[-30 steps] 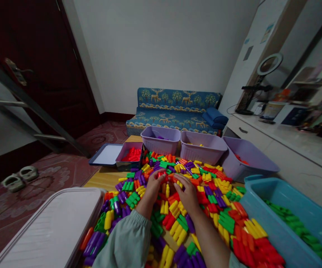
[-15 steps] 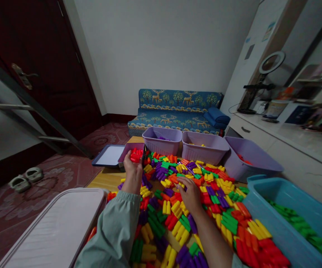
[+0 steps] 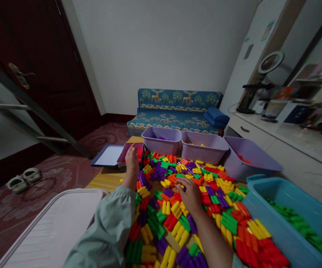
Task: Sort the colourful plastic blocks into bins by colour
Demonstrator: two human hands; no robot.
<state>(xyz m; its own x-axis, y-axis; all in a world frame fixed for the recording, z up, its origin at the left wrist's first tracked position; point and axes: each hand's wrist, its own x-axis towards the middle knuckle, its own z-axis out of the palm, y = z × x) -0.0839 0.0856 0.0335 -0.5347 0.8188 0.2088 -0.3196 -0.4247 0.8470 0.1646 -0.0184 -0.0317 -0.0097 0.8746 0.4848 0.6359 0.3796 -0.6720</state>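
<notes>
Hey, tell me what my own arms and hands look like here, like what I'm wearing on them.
Your left arm wears a loose, pale grey-green fabric sleeve with a gathered cuff at the wrist. Your right forearm is bare, with just a bit of matching sleeve at the bottom edge. Your left hand and right hand are ungloved.

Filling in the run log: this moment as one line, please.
left hand: at open box with red pieces, grip unclear | right hand: at loose mixed-colour pieces, grip unclear | teal bin: green pieces inside
</notes>
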